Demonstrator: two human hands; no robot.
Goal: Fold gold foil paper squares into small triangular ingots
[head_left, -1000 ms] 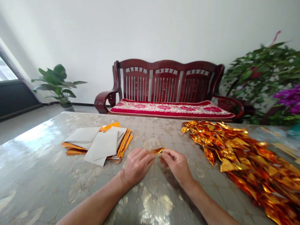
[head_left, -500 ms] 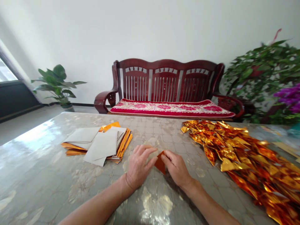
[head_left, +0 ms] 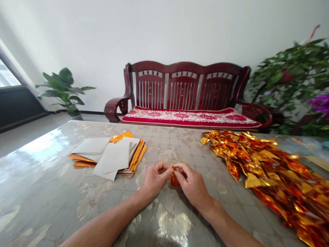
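Observation:
Between my hands, just above the table, is a small folded piece of orange foil paper. My left hand pinches its upper edge with thumb and bent fingers. On the other side, my right hand grips the same piece between thumb and forefinger. The fingers partly cover its upper part. To the left lies a stack of foil paper sheets, several with the pale grey back up and orange edges showing. A large heap of folded gold-orange foil pieces spreads along the right.
The table has a shiny, flower-patterned cover. Behind it stands a dark red wooden bench with a red patterned cushion. A potted plant is at the left, leafy plants at the right. Clear plastic lies behind the heap.
My left fingers have closed from a looser, reaching pose onto the foil piece. The piece showed a pointed triangle before and now looks narrower at the top. The view has shifted slightly.

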